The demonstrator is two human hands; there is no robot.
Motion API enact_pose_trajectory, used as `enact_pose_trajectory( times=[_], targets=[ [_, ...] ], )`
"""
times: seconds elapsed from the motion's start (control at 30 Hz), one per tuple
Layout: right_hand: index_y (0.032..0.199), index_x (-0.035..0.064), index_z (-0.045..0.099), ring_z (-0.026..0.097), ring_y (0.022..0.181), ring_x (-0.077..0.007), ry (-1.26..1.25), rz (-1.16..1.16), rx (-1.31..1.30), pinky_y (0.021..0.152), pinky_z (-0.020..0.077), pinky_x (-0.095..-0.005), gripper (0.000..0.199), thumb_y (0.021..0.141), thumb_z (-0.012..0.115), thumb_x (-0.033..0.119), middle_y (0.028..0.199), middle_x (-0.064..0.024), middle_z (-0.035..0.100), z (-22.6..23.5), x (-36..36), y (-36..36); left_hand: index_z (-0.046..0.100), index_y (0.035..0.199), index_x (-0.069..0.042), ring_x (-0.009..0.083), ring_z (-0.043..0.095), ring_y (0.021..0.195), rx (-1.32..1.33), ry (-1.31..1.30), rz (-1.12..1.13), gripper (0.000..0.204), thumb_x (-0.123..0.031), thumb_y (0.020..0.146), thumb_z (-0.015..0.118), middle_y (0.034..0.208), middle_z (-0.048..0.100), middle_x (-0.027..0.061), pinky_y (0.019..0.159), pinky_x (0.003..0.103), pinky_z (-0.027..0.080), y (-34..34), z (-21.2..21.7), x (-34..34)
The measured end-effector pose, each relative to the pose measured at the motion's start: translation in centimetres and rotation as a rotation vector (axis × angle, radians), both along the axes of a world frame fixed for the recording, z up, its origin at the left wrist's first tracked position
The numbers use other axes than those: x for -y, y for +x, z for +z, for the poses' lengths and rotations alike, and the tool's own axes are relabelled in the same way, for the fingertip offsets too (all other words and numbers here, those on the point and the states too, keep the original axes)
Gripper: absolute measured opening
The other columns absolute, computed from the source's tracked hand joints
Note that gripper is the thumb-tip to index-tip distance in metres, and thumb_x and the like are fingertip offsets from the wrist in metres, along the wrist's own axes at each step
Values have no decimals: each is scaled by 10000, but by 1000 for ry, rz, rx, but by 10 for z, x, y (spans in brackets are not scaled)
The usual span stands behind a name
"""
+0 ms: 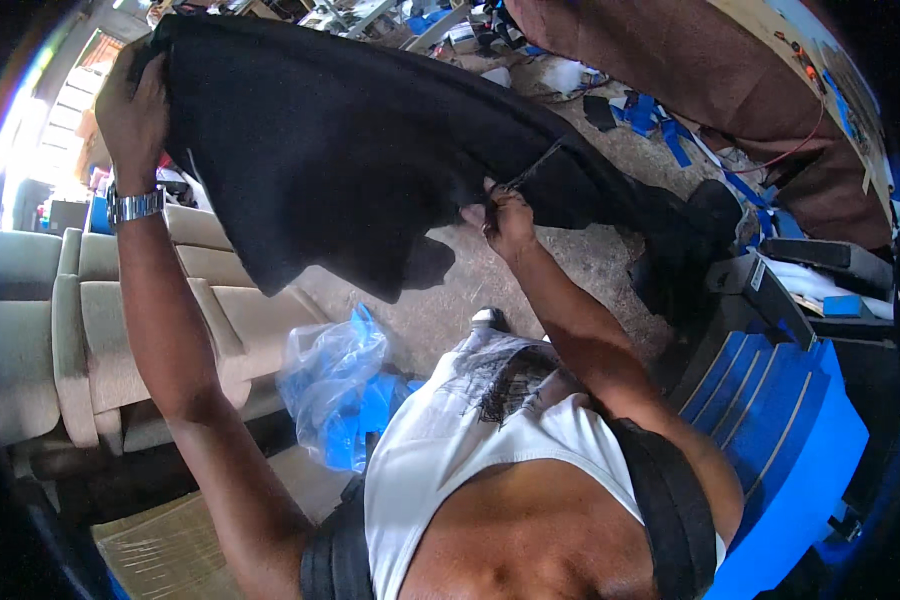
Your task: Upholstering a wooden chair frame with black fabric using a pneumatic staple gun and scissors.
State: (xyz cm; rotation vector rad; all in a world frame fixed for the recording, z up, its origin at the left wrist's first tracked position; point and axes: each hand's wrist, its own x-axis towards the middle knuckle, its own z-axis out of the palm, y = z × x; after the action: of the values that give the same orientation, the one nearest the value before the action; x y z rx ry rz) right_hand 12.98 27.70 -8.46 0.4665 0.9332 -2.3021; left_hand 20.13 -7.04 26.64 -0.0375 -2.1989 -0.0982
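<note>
A large sheet of black fabric [320,130] hangs stretched in front of me, from upper left down toward the right. Its lower edge is uneven, with a ragged corner. At the upper left, my left hand [135,115] is closed on the fabric's edge, arm raised, a metal watch on the wrist. My right hand [510,222] is closed near the fabric's lower edge, around what look like dark-handled scissors [536,167]. Their thin blades point up and right against the cloth. Part of their handles is hidden by my fingers.
Beige upholstered seats [120,330] line the left. A clear plastic bag with blue pieces [335,380] lies by my body. Blue panels [760,410] stand close at right. Blue and black scraps [650,118] litter the floor, beside brown material [650,60] at upper right.
</note>
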Motion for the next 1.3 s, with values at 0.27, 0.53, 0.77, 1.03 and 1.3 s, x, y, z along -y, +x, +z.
enact_pose_trajectory(
  times=[0.27,0.53,0.77,1.03,1.3],
  targets=[
    [1227,37,584,604,1098,-256,358,-479,-604,976,498,-405,396,883,699,197,1151,-103,643,112,-61,-90,636,1233,-136,385,670,974,13,-97,170,301,-249,973,532,1080,689,195,825,444,533,-10,-98,110],
    [1076,9,626,624,843,-245,126,-618,-855,778,517,-391,251,846,716,50,968,-91,664,302,1,-102,619,1199,-34,236,680,931,173,542,13,288,-163,941,618,1033,712,134,823,360,525,-75,-295,57],
    [1030,-23,613,556,841,-197,298,-639,-1067,768,445,-355,169,884,659,51,939,-76,631,300,75,-80,399,1380,28,324,634,1038,136,911,-381,985,-409,653,900,1243,582,231,878,399,529,-38,-270,-249],
    [988,18,584,544,779,-161,269,-530,-977,729,440,-321,87,923,617,65,909,-47,593,268,115,-31,330,1401,97,501,400,1308,315,1141,-214,1113,-609,668,780,1466,310,355,1100,465,374,-91,-349,-337],
    [1053,32,582,605,803,-189,369,-519,-923,700,488,-309,143,913,606,20,977,-79,615,239,107,13,589,1185,47,404,574,1139,-30,1291,-317,645,-446,792,729,1091,636,289,930,455,491,-83,-285,-306]
  ],
)
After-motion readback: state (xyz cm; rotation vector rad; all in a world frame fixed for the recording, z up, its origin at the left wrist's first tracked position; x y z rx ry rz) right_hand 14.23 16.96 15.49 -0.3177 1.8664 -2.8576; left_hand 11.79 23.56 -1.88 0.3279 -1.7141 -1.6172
